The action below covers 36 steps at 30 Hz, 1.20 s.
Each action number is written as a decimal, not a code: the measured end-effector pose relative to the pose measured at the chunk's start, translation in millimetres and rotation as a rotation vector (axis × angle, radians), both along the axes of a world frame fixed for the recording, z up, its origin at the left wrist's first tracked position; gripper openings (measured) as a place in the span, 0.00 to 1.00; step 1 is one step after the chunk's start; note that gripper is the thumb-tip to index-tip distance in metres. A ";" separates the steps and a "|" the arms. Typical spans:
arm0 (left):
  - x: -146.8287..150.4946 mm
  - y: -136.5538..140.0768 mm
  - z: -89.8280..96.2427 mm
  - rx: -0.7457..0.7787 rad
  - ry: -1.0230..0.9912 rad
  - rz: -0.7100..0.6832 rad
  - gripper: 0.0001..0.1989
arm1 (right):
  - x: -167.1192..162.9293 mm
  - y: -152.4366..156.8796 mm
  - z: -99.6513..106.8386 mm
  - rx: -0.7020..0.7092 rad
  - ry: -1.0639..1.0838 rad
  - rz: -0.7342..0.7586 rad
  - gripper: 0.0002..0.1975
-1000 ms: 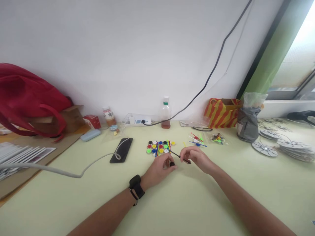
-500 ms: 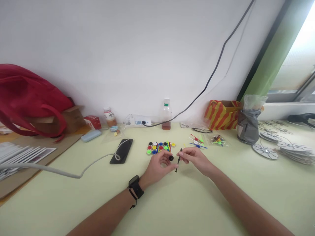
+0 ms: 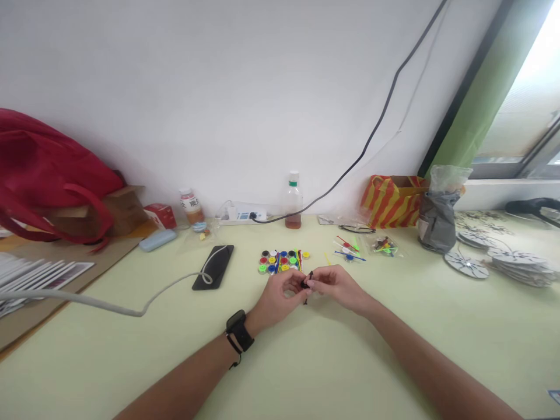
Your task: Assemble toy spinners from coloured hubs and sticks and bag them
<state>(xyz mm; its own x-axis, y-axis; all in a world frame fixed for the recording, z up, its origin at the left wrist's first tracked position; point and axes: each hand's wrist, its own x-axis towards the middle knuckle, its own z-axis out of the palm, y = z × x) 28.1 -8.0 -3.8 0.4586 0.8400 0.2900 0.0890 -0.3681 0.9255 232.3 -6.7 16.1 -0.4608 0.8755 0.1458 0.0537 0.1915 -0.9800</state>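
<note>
My left hand (image 3: 275,299) pinches a small black round disc (image 3: 303,284) between thumb and fingers. My right hand (image 3: 340,287), its fingertips closed, holds a thin black plastic stick (image 3: 311,275) with a pointed end against that disc. The stick's lower end pokes out under my left thumb; fingers partly hide where the two parts meet. Just beyond my hands lies a cluster of coloured discs (image 3: 272,261) in red, blue, yellow, green, white and black, with thin coloured sticks (image 3: 298,258) among them. Right of it are loose coloured pointers (image 3: 350,256).
A phone (image 3: 214,268) with a grey cable lies left. Along the wall stand a power strip (image 3: 245,214), a bottle (image 3: 293,201) and a striped bag (image 3: 389,201). A small bag of pieces (image 3: 385,246) and white discs (image 3: 466,265) lie right; a red bag (image 3: 52,169) is far left.
My right hand has moved left, bringing the black stick from beside the black disc up against it. My left hand has stayed nearly in place. The view has shifted slightly.
</note>
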 end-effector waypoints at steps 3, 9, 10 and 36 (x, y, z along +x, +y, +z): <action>0.0 -0.1 0.2 -0.013 -0.005 -0.014 0.11 | -1.3 0.1 -2.1 0.021 -0.001 0.009 0.19; -0.3 4.9 -1.3 -0.092 -0.116 0.055 0.14 | -3.3 -2.5 -5.5 0.074 0.000 -0.096 0.18; -0.6 6.0 -1.9 -0.096 -0.146 0.076 0.14 | -3.5 -3.9 -6.1 0.059 -0.004 -0.103 0.19; -4.5 9.3 -8.3 0.067 -0.124 0.176 0.12 | 6.6 -2.0 -2.3 0.278 -0.291 -0.059 0.16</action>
<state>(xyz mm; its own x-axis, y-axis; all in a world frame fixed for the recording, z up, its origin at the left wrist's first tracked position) 23.6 1.3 -12.1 0.2635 0.8812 0.3925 0.0441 -0.4175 0.9076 238.9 -8.7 13.8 -0.4680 0.8471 0.2517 0.3398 0.4354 -0.8336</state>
